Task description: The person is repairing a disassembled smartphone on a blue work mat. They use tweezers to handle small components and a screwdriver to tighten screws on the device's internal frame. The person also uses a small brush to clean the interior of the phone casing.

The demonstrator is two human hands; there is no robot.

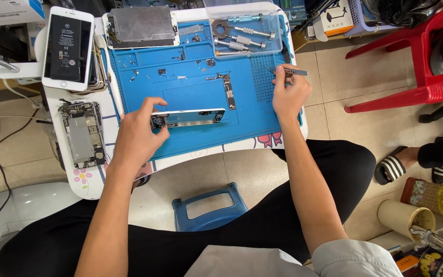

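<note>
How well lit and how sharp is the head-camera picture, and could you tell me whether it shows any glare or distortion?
In the head view the light is even and soft, with faint shadows under the left hand and right hand; mild glare sits on the metal shield plate and the clear tool box; the blue mat is sharp; the wide lens bends the white table edges.

Single head-worn view, looking steeply down from above the seated person's own lap. Faces forward over a small white table topped by a blue work mat, held close, within arm's reach. Takes in both forearms, black-clad knees, tiled floor, red plastic chair at right. No second view.
</note>
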